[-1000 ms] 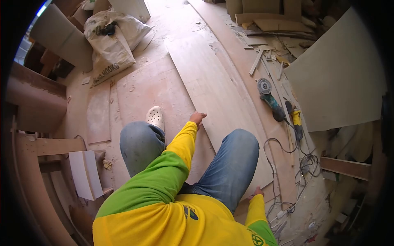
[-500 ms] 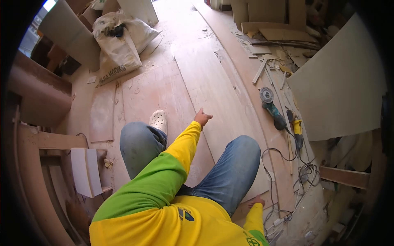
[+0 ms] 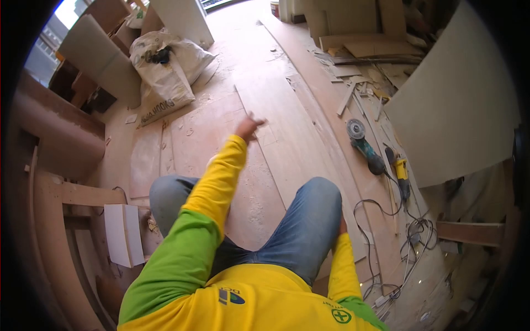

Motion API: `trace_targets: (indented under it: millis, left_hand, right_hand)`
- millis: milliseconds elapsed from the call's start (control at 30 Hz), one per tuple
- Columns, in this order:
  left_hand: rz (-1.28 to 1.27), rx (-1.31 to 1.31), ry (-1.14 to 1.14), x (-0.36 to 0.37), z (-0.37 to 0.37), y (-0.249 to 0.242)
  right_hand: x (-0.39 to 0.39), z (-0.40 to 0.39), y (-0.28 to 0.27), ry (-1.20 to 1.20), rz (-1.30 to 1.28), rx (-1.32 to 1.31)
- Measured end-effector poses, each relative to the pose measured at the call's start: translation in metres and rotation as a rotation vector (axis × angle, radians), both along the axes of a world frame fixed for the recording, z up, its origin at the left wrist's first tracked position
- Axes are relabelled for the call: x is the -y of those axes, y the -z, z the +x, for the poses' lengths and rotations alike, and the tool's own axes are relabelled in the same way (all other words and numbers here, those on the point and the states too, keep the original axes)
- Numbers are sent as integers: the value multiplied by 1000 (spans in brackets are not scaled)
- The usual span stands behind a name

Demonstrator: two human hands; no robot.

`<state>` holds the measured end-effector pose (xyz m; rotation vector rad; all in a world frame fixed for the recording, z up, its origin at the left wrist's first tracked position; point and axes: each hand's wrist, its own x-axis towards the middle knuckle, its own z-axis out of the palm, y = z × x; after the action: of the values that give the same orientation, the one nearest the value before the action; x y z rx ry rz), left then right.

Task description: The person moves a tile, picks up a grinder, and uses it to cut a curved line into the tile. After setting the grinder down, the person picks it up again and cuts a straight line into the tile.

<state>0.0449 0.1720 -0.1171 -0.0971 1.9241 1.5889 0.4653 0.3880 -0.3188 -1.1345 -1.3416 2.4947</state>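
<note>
Head view: pale board (image 3: 298,149) lies on floor (image 3: 221,49); left hand (image 3: 250,127) loosely open at its edge, nothing visibly held; right hand (image 3: 343,225) mostly knee-hidden, grip unclear. Probably positioning board; next move calls for steady edge contact.

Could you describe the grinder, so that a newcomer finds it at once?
Find the large pale sheet at the picture's right. Left of it, the grinder lies beside a yellow tool. Unlike that one, it is teal, with a round disc at its far end.
</note>
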Motion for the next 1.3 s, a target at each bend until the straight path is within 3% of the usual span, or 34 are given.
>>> trace_targets:
  millis: [33,67,100,133,167,233,300,367,433,467,500,600,633,733,833,967,1067,1167,1300]
  left_hand:
    - [48,-16,0,14,-16,-27]
    - [71,-89,-33,27,-25,-52]
    - [-27,-265,249,60,-64,-49]
    - [100,-185,45,63,-48,-101]
    - [-42,-237,35,73,-45,-135]
    - [-102,-364,95,111,-46,-171]
    - [-249,-407,217,156,-33,-202]
    - [-277,-336,235,191,6,-224]
    - [-276,-233,270,236,40,-217]
    - [-267,-185,290,262,57,-208]
    - [-298,-96,261,281,77,-202]
    - [-428,-35,254,311,146,-192]
    - [-438,-20,223,312,162,-189]
    - [-373,-165,-154,325,196,-180]
    - [-387,-138,-253,339,215,-167]
    - [-344,-95,-323,347,236,-152]
    - [-367,-71,-336,332,246,-156]
    - [-319,-54,-355,317,254,-154]
    - [-360,-75,-305,308,261,-155]
  right_hand:
    - [2,-14,49,2,95,-181]
    - [5,-25,-4,-22,-2,-149]
    - [11,-40,-75,-44,-97,-112]
    - [16,-53,-94,-21,-117,-91]
    - [18,-57,-103,-2,-142,-65]
    - [8,-60,-68,38,-70,-113]
    - [-12,-61,-56,-440,956,-114]
    - [-45,-99,-49,-247,19,87]
    - [-81,-129,-56,-67,210,222]
    - [-108,-141,-45,-90,573,333]
    - [-141,-149,-4,-81,1112,370]
    - [-206,-166,-9,-59,1426,605]
    - [-223,-167,-16,-153,1446,703]
    - [-248,-171,-11,-307,1536,904]
    - [-246,-184,-2,-391,1538,1057]
    - [-227,-209,-29,-533,1494,1312]
    - [-227,-220,-30,-542,1622,1298]
    - [-220,-231,-66,-735,1458,1352]
    - [-202,-220,-82,-590,1471,1230]
